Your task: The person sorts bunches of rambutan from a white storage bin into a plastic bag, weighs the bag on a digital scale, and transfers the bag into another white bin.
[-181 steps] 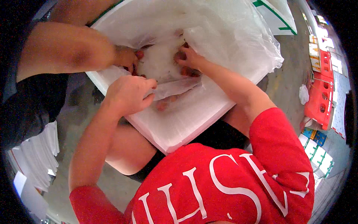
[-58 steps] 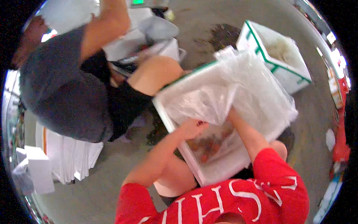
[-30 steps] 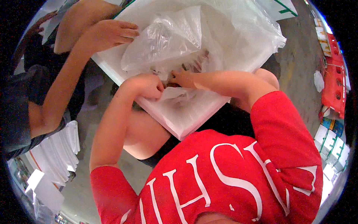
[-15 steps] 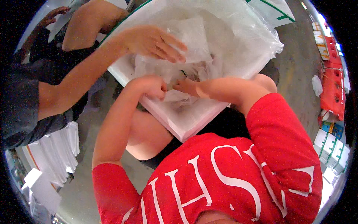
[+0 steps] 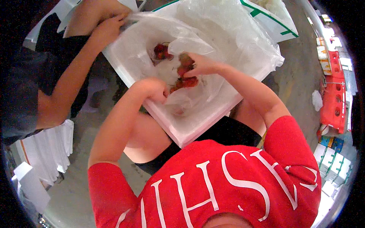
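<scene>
A white foam box (image 5: 165,121) lined with clear plastic film (image 5: 218,89) rests at my lap. My left hand (image 5: 154,89) is closed in a fist at the near left rim, on the film's edge. Inside the box my right hand (image 5: 200,64) has its fingers closed round a reddish-brown, blurred thing (image 5: 186,64) whose kind I cannot make out. Just below it lies an orange-red piece (image 5: 187,82). Farther left, a dark red clump (image 5: 162,51) sits in the film.
A co-worker's hand (image 5: 114,26) is at the box's far left corner. Behind stands another white box with green tape (image 5: 272,23). White foam sheets (image 5: 49,152) are stacked at the left; red barriers (image 5: 334,93) and taped boxes (image 5: 334,163) line the right.
The co-worker's hand has drawn back from over the box to its far left corner. My right hand has lifted and moved farther in, and red pieces now show in the film.
</scene>
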